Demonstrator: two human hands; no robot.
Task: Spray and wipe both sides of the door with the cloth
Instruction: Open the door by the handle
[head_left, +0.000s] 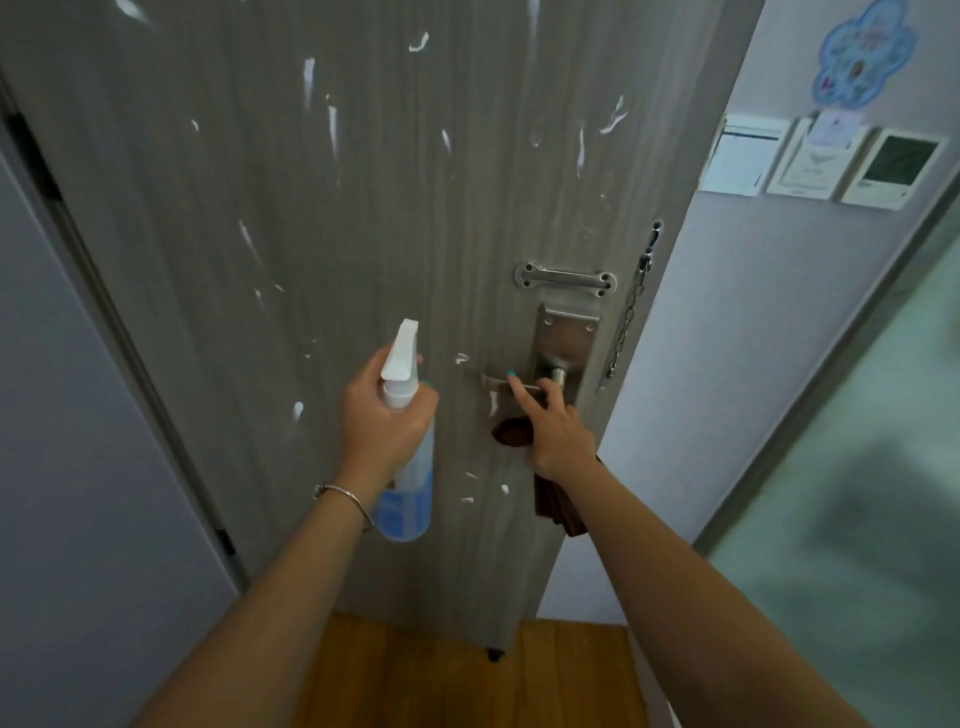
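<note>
You can read no text: the wall panels (826, 161) and flower sticker (862, 52) are too blurred.

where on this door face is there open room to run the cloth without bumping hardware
The widest free patch of the door lies left of and above the spray bottle, out to the hinge edge, carrying only white smears. It is crowded at the right: bar latch, lock plate, handle, chain, and both hands.

Cloth (557, 506) — mostly hidden behind right hand (558, 441).
</note>
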